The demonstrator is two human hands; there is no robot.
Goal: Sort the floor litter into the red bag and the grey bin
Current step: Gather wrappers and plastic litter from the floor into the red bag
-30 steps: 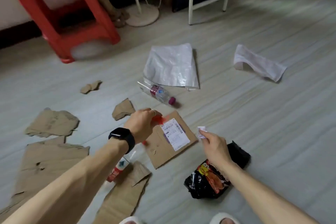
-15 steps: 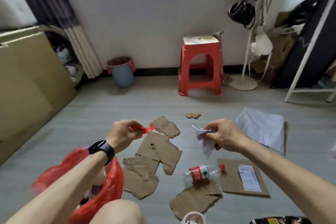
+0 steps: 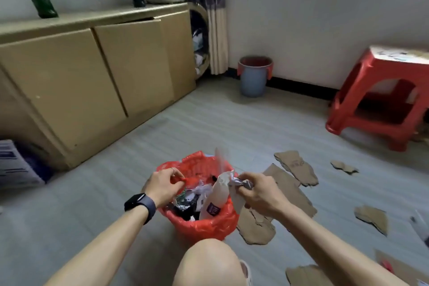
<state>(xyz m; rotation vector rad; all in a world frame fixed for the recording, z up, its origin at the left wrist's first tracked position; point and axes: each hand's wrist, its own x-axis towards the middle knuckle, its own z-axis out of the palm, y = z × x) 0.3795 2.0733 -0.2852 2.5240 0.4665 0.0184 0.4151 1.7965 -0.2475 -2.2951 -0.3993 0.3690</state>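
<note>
The red bag [image 3: 204, 227] stands open on the floor just in front of my knee, holding wrappers and a white packet. My left hand [image 3: 162, 183], with a black watch on the wrist, pinches the bag's near-left rim. My right hand [image 3: 260, 193] grips a crumpled white and grey wrapper [image 3: 239, 184] over the bag's right edge. The grey bin [image 3: 254, 76], lined with red plastic, stands by the far wall. Torn cardboard pieces [image 3: 294, 167] lie on the floor to the right of the bag.
A tan cabinet [image 3: 92, 81] runs along the left, with green bottles on top. A red stool [image 3: 380, 97] stands at the right. More cardboard scraps [image 3: 371, 218] lie at the right and bottom right. My bare knee [image 3: 209, 262] is at the bottom centre.
The view swung left from the litter to the red bag. Both hands came over the bag: the left holds its red rim, the right carried the wrapper to the opening.
</note>
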